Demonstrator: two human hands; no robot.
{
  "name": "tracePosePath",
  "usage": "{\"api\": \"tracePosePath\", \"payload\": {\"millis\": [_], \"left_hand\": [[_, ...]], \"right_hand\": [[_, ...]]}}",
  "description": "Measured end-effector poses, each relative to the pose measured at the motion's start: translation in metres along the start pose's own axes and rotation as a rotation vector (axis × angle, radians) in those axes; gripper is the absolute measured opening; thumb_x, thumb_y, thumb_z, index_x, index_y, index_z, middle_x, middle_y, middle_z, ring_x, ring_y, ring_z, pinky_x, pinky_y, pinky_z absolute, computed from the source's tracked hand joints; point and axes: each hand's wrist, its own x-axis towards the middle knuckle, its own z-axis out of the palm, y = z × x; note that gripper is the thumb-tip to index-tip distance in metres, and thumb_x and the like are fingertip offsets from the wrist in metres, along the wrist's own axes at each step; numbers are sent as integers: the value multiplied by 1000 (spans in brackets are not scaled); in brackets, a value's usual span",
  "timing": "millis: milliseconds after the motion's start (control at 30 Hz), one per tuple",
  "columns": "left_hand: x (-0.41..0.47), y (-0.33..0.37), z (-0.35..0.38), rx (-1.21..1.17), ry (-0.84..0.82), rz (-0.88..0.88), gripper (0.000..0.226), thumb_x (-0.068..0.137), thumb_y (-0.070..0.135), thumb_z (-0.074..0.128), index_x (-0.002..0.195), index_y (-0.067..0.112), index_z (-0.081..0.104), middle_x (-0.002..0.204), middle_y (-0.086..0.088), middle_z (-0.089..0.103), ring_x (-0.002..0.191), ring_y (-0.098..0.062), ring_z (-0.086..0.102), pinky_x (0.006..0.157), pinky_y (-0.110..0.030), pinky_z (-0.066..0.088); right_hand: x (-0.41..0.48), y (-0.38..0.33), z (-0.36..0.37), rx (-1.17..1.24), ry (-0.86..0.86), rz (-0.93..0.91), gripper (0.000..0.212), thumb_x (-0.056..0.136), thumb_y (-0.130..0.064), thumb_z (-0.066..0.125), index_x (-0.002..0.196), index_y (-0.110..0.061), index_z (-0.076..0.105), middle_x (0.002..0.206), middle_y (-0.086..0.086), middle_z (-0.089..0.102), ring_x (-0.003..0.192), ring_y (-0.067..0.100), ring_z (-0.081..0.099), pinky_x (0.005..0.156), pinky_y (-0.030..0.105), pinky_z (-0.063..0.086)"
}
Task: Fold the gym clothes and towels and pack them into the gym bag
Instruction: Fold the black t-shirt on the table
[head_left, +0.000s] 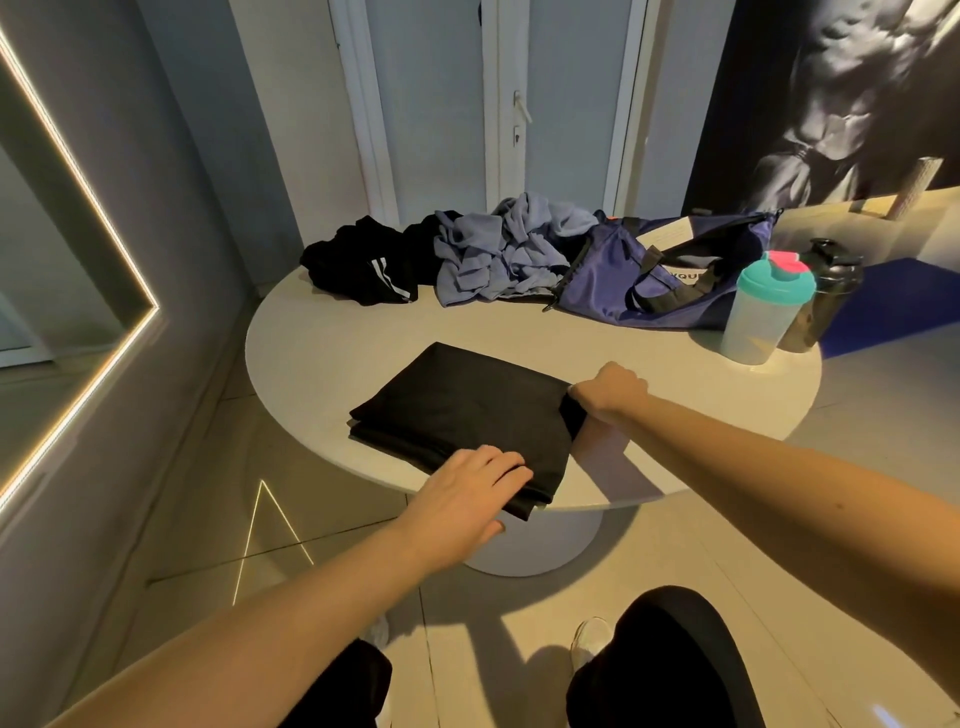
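My left hand (467, 488) lies on the near corner of the black cloth (457, 410). The fingers are straight and press it flat. The thumb is beside the corner that hangs a little over the table (322, 332) edge, and I cannot tell if it is under the cloth. My right hand (610, 389) is at the right corner, with its fingers curled around the layers there and pinching them.

The cloth is at the near side of the table, folded to a flat rectangle of several layers. I judge it light, soft and a bit slippery, so the layers may slide apart if I lift by one corner only. It is better to hold two opposite edges, or to put one hand under it. Its long side seems to run from far left to near right, slanted to the table edge. The stacked edges show on the left side.

Further back lie black shorts (358, 265), crumpled, and just beside them a blue-grey towel (498, 249), not folded. It touches the purple bag (623, 270), which is near two bottles (763, 306).
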Motion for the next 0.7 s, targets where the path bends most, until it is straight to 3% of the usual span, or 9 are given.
{"api": "tracePosePath", "payload": {"millis": [100,300,433,533,633,700], "left_hand": [[0,-11,1,-79,80,21,48,83,36,76,126,19,60,127,3,59,115,-18,55,92,-33,51],[-2,-9,-3,-138,205,-18,24,86,28,73,108,17,70,107,4,67,98,-16,62,70,-29,57],[0,0,-12,-302,186,-196,22,99,31,54,116,19,61,110,9,59,99,-10,55,65,-27,53],[-2,2,-15,-404,215,-265,20,98,35,54,114,23,58,104,12,57,88,-9,58,63,-29,55],[-2,6,-24,-599,222,-389,15,99,36,57,110,26,57,100,15,57,84,-8,59,71,-26,55],[0,5,-35,-762,273,-502,12,98,35,59,108,28,58,99,16,58,85,-5,59,73,-21,53]], "right_hand": [[-11,-3,-6,114,-110,23,26,93,-31,62,92,-6,55,83,12,57,73,23,56,59,26,43],[-43,-12,-9,452,-384,226,19,97,-17,61,109,-2,59,104,19,67,87,32,67,62,33,57],[-49,-18,-6,523,-445,340,20,97,-21,63,107,-4,62,98,14,67,85,25,64,63,30,53],[-49,-23,-6,547,-464,385,17,94,-25,66,98,-9,63,95,10,62,87,23,57,70,29,50],[-48,-29,-9,562,-457,383,17,93,-22,65,98,-6,65,103,14,63,97,27,60,85,34,55],[-48,-38,-15,602,-447,325,15,95,-18,61,102,-5,66,105,15,66,95,26,63,77,32,57]]}}
